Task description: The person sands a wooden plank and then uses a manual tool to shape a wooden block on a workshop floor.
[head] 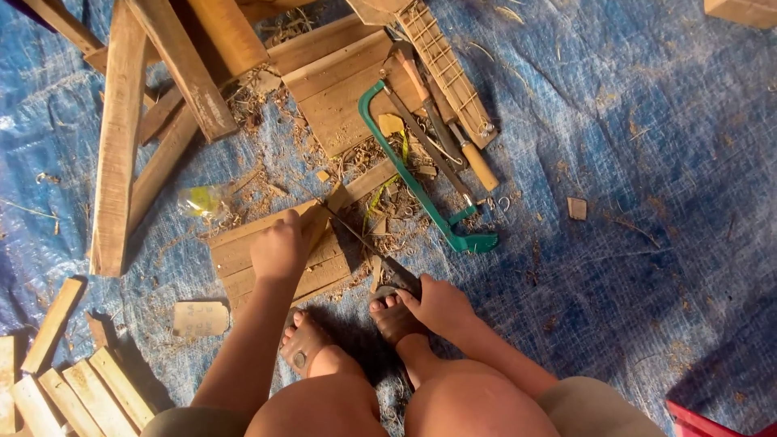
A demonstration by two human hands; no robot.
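A blue tarp covers the ground, strewn with shavings, long planks at far left and short offcuts at near left. In the middle lies a slatted wooden panel; the left hand is closed over a small wood piece on the panel's far right edge, pinning it down. The right hand sits nearer and to the right, well apart from the left, wrapped on the dark handle of a handsaw. The saw's long axis runs diagonally, handle near-right, blade pointing far-left toward the held piece; its tip seems to meet the wood, though the thin blade is hard to trace. A green-framed hacksaw lies just beyond, unused.
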